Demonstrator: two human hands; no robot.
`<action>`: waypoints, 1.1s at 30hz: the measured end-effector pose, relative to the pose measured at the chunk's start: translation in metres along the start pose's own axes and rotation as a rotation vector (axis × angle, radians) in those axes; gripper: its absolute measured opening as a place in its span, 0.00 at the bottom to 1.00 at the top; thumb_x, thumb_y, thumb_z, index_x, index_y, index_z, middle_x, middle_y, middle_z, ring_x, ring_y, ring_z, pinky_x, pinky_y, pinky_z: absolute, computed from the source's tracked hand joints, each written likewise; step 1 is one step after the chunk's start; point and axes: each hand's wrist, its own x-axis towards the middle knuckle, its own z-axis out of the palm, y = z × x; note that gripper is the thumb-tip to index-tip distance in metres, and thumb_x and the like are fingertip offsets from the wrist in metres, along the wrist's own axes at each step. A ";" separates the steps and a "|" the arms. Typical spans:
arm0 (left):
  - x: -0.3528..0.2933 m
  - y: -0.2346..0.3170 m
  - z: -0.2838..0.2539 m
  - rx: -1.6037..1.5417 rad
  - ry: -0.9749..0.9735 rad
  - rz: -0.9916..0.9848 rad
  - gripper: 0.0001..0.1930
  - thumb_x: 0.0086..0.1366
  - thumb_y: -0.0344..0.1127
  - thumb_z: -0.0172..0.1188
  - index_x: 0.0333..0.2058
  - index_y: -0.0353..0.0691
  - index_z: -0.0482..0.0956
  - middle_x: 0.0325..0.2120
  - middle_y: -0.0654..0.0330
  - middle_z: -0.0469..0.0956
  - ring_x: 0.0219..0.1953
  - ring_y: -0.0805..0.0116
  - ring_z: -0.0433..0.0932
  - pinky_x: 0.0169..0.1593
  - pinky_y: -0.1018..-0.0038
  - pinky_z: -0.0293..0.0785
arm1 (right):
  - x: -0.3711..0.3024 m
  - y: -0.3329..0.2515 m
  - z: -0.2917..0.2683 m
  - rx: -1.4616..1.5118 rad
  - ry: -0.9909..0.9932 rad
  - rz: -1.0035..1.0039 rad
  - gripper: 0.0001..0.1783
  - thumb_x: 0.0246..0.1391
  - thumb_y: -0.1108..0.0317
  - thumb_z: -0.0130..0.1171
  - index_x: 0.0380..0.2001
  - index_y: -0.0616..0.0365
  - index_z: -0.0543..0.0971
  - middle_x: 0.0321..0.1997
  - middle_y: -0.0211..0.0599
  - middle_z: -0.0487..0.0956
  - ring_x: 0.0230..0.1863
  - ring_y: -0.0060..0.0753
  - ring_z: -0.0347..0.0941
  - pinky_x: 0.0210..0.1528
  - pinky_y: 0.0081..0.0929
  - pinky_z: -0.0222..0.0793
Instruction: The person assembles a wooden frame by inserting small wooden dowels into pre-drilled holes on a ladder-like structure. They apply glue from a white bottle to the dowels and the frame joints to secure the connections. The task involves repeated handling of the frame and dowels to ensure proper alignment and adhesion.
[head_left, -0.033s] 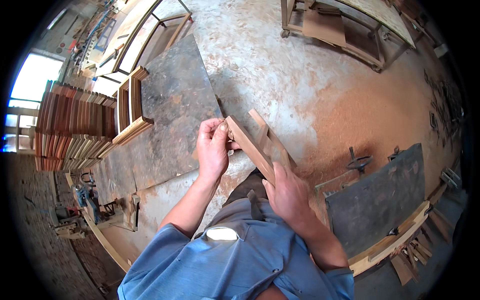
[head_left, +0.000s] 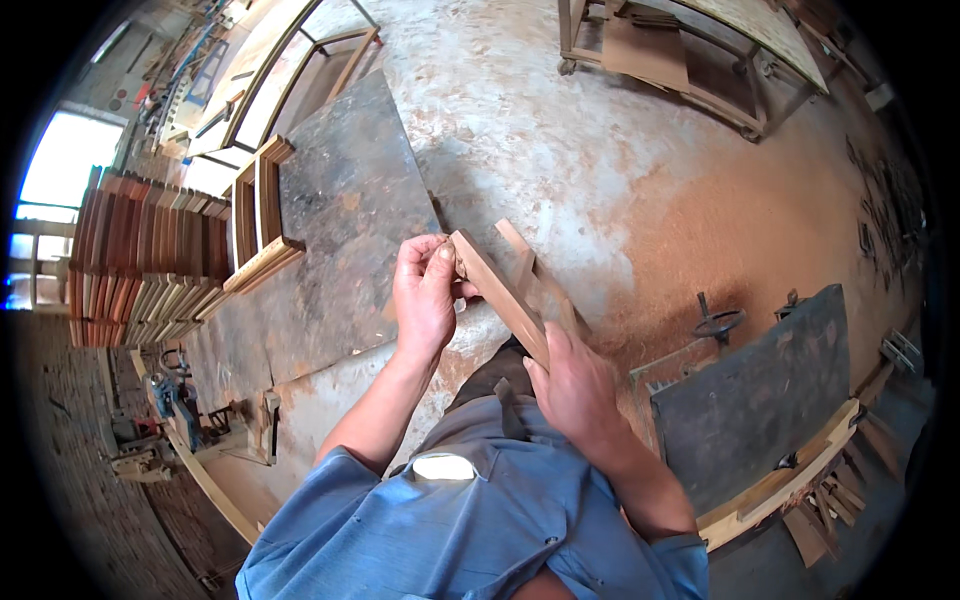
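In front of my waist is a wooden frame (head_left: 502,297), two brown rails joined by crosspieces, tilted with its far end up. My right hand (head_left: 577,387) is wrapped round the near end of its closer rail. At that rail's far end my left hand (head_left: 427,295) is closed in a pinch, thumb and fingers against the wood. A small crumpled brown bit shows by the left fingertips; its kind is too small to make out. The right hand's fingertips are partly hidden behind the rail.
A dark-topped bench (head_left: 350,200) lies ahead-left, carrying tall stacks of similar wooden frames (head_left: 150,235). Tables on legs (head_left: 740,50) stand farther off. To the right are a dark metal machine table (head_left: 755,400) and a handwheel (head_left: 718,322), with sawdust (head_left: 720,230) on the floor.
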 end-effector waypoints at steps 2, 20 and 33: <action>0.012 -0.002 0.009 0.018 0.008 0.005 0.08 0.71 0.35 0.53 0.43 0.39 0.68 0.33 0.60 0.76 0.28 0.76 0.77 0.27 0.79 0.79 | 0.010 0.003 -0.002 0.019 0.013 0.014 0.28 0.50 0.65 0.64 0.52 0.68 0.68 0.39 0.56 0.77 0.38 0.59 0.76 0.39 0.47 0.72; 0.159 0.024 0.081 0.226 -0.335 -0.323 0.07 0.66 0.34 0.57 0.41 0.41 0.72 0.27 0.68 0.72 0.26 0.82 0.71 0.27 0.80 0.78 | 0.110 0.037 -0.018 0.222 0.201 0.271 0.24 0.52 0.65 0.60 0.51 0.65 0.73 0.40 0.59 0.80 0.45 0.58 0.78 0.46 0.42 0.73; 0.218 0.004 0.084 0.307 -0.407 -0.375 0.08 0.66 0.33 0.54 0.41 0.37 0.71 0.29 0.65 0.74 0.28 0.79 0.73 0.26 0.79 0.78 | 0.156 0.035 -0.024 0.341 0.085 0.433 0.21 0.53 0.61 0.60 0.47 0.63 0.74 0.39 0.56 0.80 0.45 0.56 0.77 0.46 0.42 0.71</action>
